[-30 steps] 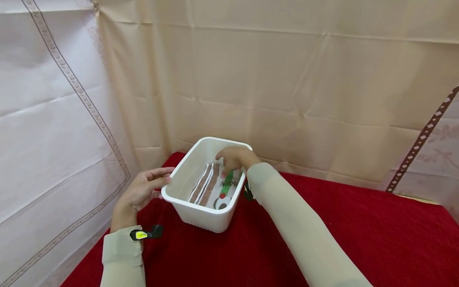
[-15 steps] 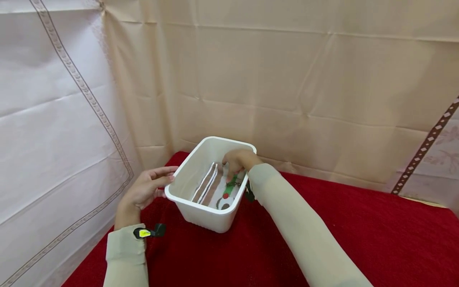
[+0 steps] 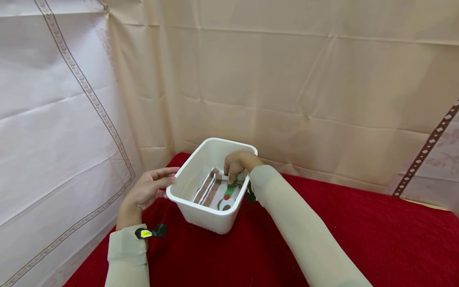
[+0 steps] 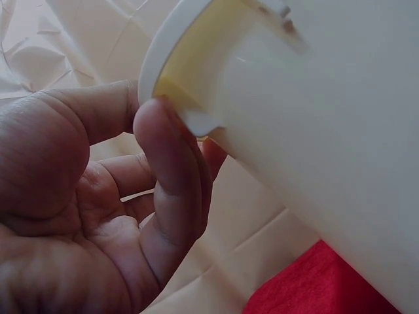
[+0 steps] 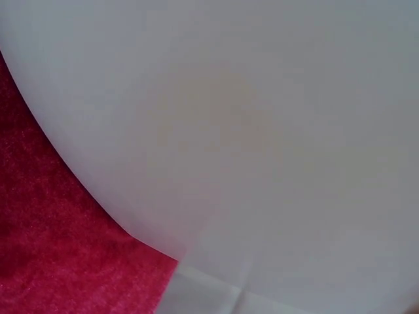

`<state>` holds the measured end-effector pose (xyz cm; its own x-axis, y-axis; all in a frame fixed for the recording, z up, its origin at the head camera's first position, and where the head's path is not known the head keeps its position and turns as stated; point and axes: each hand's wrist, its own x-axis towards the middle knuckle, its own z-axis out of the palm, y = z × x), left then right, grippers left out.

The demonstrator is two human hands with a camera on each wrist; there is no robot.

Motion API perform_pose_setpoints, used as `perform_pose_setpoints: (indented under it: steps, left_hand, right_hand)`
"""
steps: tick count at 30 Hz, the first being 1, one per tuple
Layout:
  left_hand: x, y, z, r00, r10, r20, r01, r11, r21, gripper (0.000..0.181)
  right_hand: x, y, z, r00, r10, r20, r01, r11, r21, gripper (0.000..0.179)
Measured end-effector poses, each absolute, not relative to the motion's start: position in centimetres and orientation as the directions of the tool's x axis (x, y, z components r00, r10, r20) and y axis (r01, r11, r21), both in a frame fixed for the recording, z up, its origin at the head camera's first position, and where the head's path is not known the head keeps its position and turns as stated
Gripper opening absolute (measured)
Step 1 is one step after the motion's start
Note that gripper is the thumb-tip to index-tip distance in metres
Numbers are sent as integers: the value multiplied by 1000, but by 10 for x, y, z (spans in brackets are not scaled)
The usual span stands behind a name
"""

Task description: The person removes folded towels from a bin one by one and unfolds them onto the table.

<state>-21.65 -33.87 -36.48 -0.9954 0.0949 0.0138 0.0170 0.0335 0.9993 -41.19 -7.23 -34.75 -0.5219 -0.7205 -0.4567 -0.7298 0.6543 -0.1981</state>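
Observation:
A white plastic tub (image 3: 204, 217) stands on the red cloth. My left hand (image 3: 145, 189) pinches its left rim, and in the left wrist view the fingers (image 4: 173, 170) are bent around that rim. Inside lies a folded cloth (image 3: 213, 193) with brown and white stripes, a green and red print and dark letters. My right hand (image 3: 236, 163) reaches over the right rim, its bent fingers pinching the cloth at its far part, where an edge is turned up. The tub's outer wall (image 5: 229, 131) fills the right wrist view and hides the right hand.
A red velvety cloth (image 3: 340, 231) covers the table. A beige curtain (image 3: 272, 79) hangs close behind the tub, and a white patterned curtain (image 3: 53, 139) stands at the left.
My right hand has moved slightly right and toward me inside the tub, its fingers closing on the cloth. The cloth's far edge has turned up. The left hand stays on the rim.

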Motion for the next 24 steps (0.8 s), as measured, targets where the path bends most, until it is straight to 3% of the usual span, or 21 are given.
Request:
perform_pose_setpoints:
  steps: [16, 24]
  left_hand:
    - [-216, -338, -365, -995, 99, 19, 22, 35, 999, 50]
    - [-217, -338, -367, -995, 99, 23, 27, 34, 999, 48]
  right_hand:
    - [-409, -70, -348, -473, -746, -469, -736, 627, -254, 41]
    - [-409, -70, -350, -551, -681, -482, -582, 728, -363, 37]
